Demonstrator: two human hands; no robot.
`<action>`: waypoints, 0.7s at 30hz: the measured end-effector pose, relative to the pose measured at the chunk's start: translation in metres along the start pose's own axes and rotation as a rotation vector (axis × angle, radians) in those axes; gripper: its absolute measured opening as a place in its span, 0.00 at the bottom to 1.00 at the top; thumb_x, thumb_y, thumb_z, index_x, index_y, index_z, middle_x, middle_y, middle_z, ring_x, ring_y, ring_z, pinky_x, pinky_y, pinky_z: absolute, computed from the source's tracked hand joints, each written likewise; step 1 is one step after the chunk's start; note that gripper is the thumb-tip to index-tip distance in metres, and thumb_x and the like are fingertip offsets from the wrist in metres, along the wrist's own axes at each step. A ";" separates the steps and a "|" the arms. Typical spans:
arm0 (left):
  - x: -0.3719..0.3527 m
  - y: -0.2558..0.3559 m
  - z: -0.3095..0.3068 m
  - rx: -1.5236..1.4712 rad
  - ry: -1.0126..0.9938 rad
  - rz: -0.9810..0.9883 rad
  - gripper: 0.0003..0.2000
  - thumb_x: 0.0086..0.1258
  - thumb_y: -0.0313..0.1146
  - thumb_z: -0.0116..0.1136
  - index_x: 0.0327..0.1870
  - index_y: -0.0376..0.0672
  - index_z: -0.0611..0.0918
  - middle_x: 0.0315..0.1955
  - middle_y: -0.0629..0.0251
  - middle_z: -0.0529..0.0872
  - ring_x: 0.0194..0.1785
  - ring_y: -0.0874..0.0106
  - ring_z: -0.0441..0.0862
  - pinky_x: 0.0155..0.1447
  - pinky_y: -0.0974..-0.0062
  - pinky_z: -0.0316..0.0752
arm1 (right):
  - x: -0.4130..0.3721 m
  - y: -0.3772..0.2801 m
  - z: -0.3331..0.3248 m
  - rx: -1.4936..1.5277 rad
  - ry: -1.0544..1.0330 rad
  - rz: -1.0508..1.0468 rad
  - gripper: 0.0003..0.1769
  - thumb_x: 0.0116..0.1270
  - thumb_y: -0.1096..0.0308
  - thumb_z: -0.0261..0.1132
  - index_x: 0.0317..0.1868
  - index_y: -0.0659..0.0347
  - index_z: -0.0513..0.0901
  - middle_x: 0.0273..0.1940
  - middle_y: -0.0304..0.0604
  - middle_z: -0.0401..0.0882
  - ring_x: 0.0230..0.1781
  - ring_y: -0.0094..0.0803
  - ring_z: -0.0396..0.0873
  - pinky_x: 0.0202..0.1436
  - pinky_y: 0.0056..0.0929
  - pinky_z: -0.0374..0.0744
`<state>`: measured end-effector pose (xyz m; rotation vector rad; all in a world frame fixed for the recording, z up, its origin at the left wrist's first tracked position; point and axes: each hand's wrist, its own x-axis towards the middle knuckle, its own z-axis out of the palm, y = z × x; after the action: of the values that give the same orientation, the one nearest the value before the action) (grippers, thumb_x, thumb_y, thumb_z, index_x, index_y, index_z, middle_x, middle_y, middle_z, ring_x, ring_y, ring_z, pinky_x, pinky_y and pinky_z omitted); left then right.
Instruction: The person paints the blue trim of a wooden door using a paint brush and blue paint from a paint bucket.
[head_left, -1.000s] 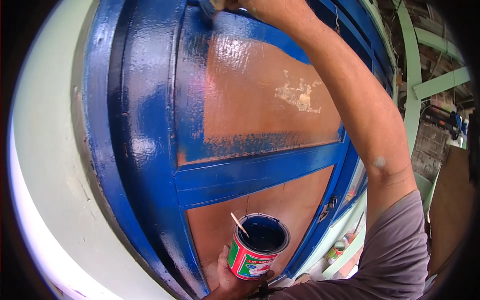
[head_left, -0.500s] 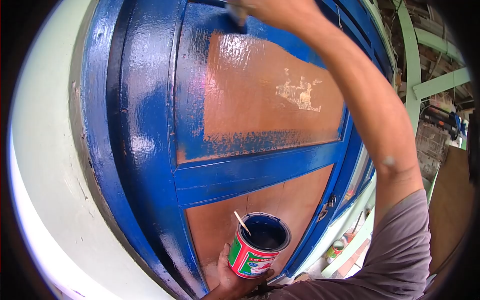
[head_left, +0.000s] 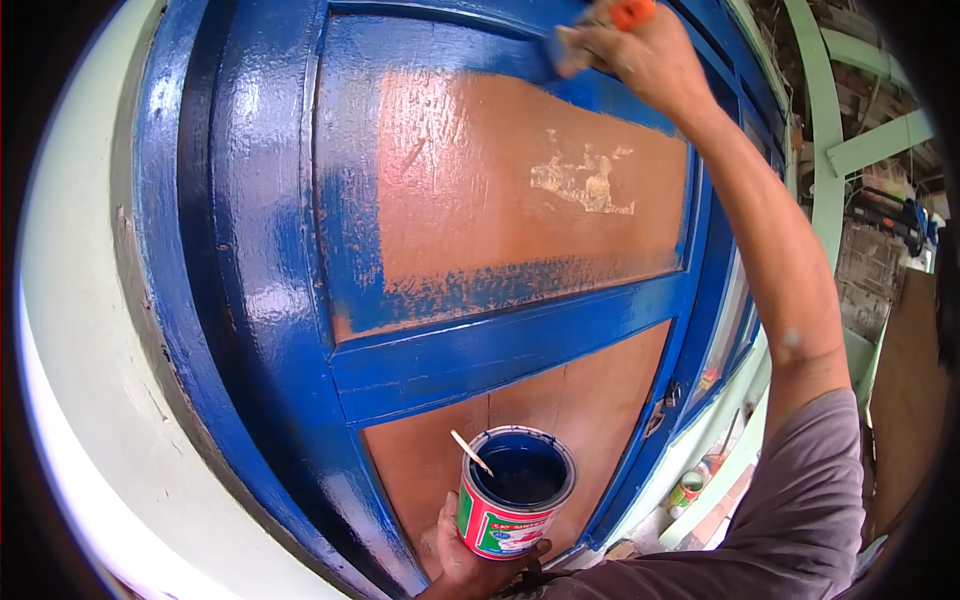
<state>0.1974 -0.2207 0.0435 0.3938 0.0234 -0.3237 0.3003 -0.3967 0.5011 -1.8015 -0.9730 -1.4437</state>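
My right hand [head_left: 635, 55] is closed around a paintbrush with an orange handle [head_left: 630, 13]. Its blue-coated bristles [head_left: 547, 58] touch the top part of the upper door panel [head_left: 450, 180]. That panel is blue along its edges and brown in the middle, with a pale flaked patch [head_left: 590, 180]. Low in the view, my left hand [head_left: 465, 555] holds a red and green paint can [head_left: 505, 525] from below, upright. Dark blue paint [head_left: 525, 475] shows inside, and a thin pale stick [head_left: 470, 452] leans on the can's rim.
Blue door frame [head_left: 265, 200] and a pale green wall [head_left: 75, 330] stand at the left. The lower brown panel [head_left: 430, 450] is behind the can. A padlock [head_left: 672, 395] hangs at the door's right edge. Another can [head_left: 686, 490] and green beams [head_left: 825, 130] are at the right.
My right hand and the brush have moved right along the top of the upper panel, where more blue now shows. The view has shifted slightly; the can remains in my left hand.
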 end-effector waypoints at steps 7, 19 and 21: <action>0.020 -0.005 -0.035 -0.080 -0.081 -0.009 0.44 0.75 0.74 0.36 0.74 0.42 0.73 0.62 0.41 0.83 0.59 0.44 0.86 0.50 0.44 0.87 | -0.001 -0.001 0.008 -0.276 0.059 -0.133 0.09 0.68 0.64 0.76 0.40 0.60 0.89 0.30 0.38 0.88 0.27 0.22 0.80 0.32 0.24 0.76; 0.003 0.010 -0.018 -0.088 -0.060 -0.116 0.43 0.71 0.76 0.37 0.77 0.54 0.71 0.73 0.52 0.74 0.72 0.47 0.74 0.47 0.57 0.72 | -0.011 -0.090 0.060 0.289 0.003 -0.492 0.06 0.70 0.72 0.70 0.35 0.67 0.84 0.29 0.38 0.83 0.31 0.22 0.79 0.36 0.24 0.78; 0.000 0.010 -0.010 -0.114 -0.023 -0.103 0.43 0.72 0.76 0.36 0.76 0.52 0.72 0.69 0.51 0.77 0.66 0.49 0.77 0.46 0.58 0.71 | -0.026 -0.099 0.069 0.217 -0.013 -0.398 0.06 0.70 0.72 0.70 0.36 0.67 0.84 0.29 0.38 0.83 0.31 0.22 0.79 0.36 0.24 0.78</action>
<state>0.2005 -0.2081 0.0383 0.2760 0.0391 -0.4263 0.2487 -0.2904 0.4636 -1.5172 -1.4974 -1.4865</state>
